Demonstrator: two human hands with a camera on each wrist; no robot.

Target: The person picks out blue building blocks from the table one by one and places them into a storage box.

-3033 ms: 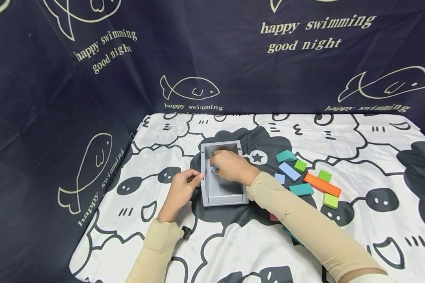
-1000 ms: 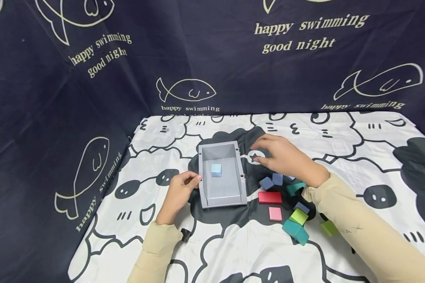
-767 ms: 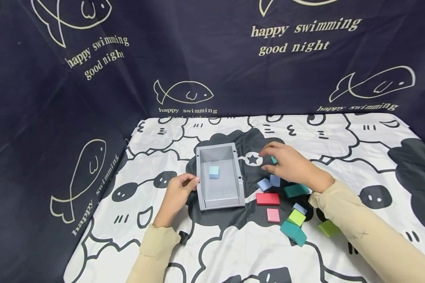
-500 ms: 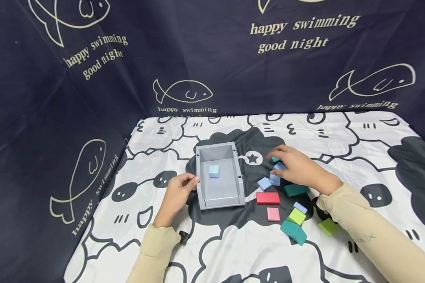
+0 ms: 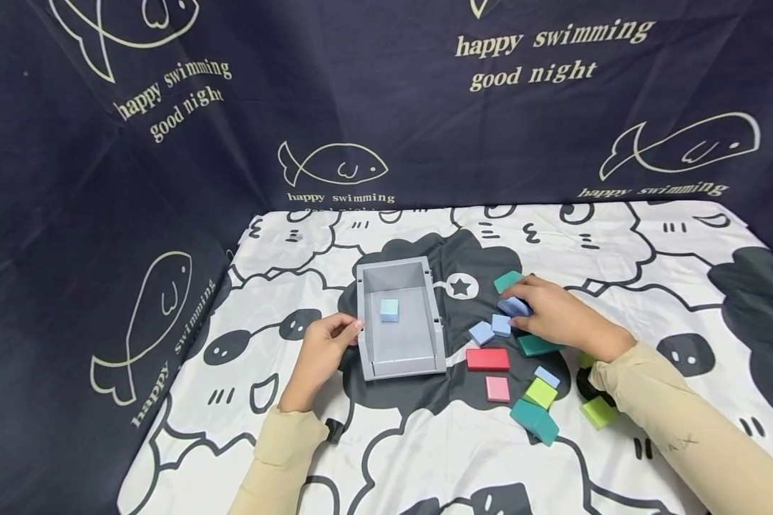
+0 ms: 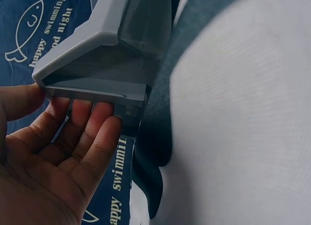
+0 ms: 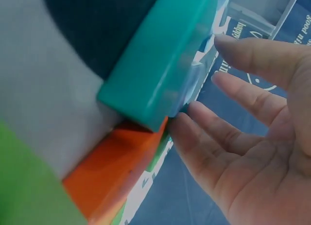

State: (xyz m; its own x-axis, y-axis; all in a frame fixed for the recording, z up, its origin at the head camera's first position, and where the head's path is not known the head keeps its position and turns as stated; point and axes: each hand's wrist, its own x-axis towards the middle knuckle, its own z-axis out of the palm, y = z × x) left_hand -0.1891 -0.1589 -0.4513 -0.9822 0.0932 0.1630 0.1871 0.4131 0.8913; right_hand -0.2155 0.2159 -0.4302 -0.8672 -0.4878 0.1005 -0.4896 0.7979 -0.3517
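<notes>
My left hand (image 5: 322, 357) pinches the left rim of a grey rectangular box (image 5: 402, 372), thumb above and fingertips beneath the edge in the left wrist view. Inside the box lies a light-blue cube (image 5: 389, 310). To the right, my right hand (image 5: 563, 315) reaches down among loose blocks. Its thumb and fingers close about a tilted blue block (image 5: 514, 307), which they partly cover. A teal block (image 5: 507, 281) lies just beyond it, and a dark-teal block (image 5: 537, 345) sits under the palm side. The right wrist view shows an orange block (image 7: 116, 162) close by.
Two small blue blocks (image 5: 481, 332), a red block (image 5: 487, 359) and a pink block (image 5: 497, 389) lie between box and right hand. Nearer stand a lime block (image 5: 540, 393) and a teal block (image 5: 535, 422). The right forearm hides part of the cloth.
My right hand has left the box, where the light-blue cube stays, and moved right, then down onto the blue block, which now tilts. The left hand keeps its hold on the rim.
</notes>
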